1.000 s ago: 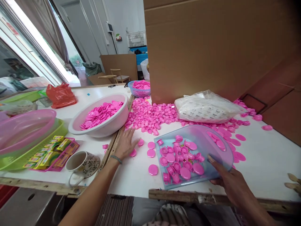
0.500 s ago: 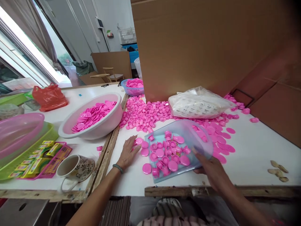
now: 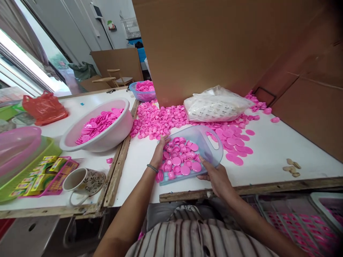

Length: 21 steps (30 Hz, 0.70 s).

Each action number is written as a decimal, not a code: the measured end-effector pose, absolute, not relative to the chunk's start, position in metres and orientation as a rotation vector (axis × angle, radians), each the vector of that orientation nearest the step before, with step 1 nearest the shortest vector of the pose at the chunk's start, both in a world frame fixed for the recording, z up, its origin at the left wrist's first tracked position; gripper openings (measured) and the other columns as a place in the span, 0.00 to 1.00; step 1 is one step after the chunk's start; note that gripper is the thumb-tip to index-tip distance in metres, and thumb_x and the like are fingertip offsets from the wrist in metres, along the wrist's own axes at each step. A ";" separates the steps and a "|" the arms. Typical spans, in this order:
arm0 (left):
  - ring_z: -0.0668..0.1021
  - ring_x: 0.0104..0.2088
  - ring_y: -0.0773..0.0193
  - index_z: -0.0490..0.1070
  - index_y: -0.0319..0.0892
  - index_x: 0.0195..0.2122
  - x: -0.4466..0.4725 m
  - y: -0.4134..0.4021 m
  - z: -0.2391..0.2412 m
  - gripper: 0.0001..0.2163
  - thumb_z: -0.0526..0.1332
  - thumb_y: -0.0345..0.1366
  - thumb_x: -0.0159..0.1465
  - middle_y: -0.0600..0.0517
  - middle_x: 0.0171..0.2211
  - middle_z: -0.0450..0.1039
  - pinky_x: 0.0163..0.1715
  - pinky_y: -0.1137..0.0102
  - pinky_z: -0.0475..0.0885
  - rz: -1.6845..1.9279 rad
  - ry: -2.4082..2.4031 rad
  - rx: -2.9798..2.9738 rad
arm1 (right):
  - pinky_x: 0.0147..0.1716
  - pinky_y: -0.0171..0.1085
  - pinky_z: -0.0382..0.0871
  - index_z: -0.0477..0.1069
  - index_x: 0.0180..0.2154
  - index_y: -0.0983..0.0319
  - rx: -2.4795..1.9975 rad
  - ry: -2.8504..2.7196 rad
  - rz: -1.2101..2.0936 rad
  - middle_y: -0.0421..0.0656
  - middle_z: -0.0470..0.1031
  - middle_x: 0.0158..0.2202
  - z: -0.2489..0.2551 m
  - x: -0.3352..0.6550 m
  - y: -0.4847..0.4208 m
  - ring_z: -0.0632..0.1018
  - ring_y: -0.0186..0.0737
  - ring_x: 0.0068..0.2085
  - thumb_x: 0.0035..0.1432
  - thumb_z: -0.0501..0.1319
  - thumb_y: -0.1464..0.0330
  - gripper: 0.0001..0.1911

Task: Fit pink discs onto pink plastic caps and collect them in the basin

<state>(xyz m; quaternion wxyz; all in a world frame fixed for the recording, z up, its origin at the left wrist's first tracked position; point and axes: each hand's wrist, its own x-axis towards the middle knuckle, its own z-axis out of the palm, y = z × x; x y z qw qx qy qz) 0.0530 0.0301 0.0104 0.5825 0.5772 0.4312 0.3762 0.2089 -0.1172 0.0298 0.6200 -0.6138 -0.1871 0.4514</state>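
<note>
A translucent blue plastic scoop tray (image 3: 206, 141) with an oval handle hole lies low over the white table, bearing a heap of small pink plastic caps (image 3: 176, 161). My right hand (image 3: 217, 178) grips the tray's near right edge, thumb on top and fingers underneath. At the tray's left end, my left hand (image 3: 160, 151) is held edge-on with fingers stretched out, against the caps. A few caps sit at the tray's lower left edge, beside my left wrist. Behind the tray spreads a pile of pink caps (image 3: 160, 119), with flat pink discs (image 3: 235, 142) to its right.
A white basin (image 3: 118, 134) of pink discs stands left, near a patterned mug (image 3: 89, 181) and a pink basket (image 3: 63, 175) of small yellow boxes. A clear plastic bag (image 3: 214, 107) lies before a large cardboard sheet (image 3: 214, 50). A wooden strip (image 3: 254, 188) edges the table.
My left hand has moved right, up to the tray's left end, and the loose caps there are now gathered at the heap. The camera view has shifted.
</note>
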 end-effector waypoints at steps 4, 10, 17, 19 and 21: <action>0.62 0.57 0.59 0.57 0.46 0.57 0.067 0.029 0.013 0.30 0.36 0.57 0.61 0.47 0.53 0.66 0.56 0.61 0.54 0.808 0.990 1.344 | 0.18 0.29 0.74 0.71 0.43 0.60 -1.383 -0.387 1.058 0.40 0.75 0.37 0.030 0.211 -0.116 0.75 0.33 0.29 0.43 0.66 0.62 0.23; 0.67 0.53 0.54 0.64 0.41 0.51 0.084 0.040 0.038 0.33 0.38 0.60 0.59 0.42 0.48 0.69 0.53 0.58 0.57 0.854 1.024 1.281 | 0.20 0.32 0.76 0.72 0.41 0.61 -1.301 -0.269 1.089 0.41 0.74 0.40 0.035 0.214 -0.120 0.75 0.33 0.29 0.42 0.66 0.65 0.21; 0.68 0.52 0.54 0.69 0.38 0.45 0.112 0.027 0.130 0.31 0.41 0.58 0.60 0.45 0.47 0.69 0.53 0.57 0.57 0.929 0.860 1.473 | 0.20 0.30 0.74 0.71 0.38 0.61 -1.099 -0.087 1.181 0.37 0.76 0.30 0.035 0.229 -0.143 0.73 0.29 0.23 0.43 0.65 0.69 0.16; 0.69 0.51 0.56 0.69 0.36 0.45 0.121 0.009 0.162 0.31 0.40 0.56 0.61 0.47 0.46 0.70 0.53 0.59 0.58 0.970 0.770 1.580 | 0.18 0.28 0.73 0.71 0.38 0.61 -1.039 -0.046 1.153 0.36 0.76 0.29 0.039 0.235 -0.154 0.73 0.29 0.22 0.44 0.65 0.70 0.15; 0.69 0.51 0.57 0.69 0.35 0.46 0.127 -0.012 0.185 0.30 0.38 0.53 0.63 0.49 0.45 0.71 0.52 0.59 0.60 0.996 0.707 1.698 | 0.15 0.27 0.70 0.71 0.38 0.62 -0.959 -0.005 1.108 0.36 0.76 0.28 0.046 0.244 -0.170 0.72 0.28 0.21 0.45 0.63 0.71 0.14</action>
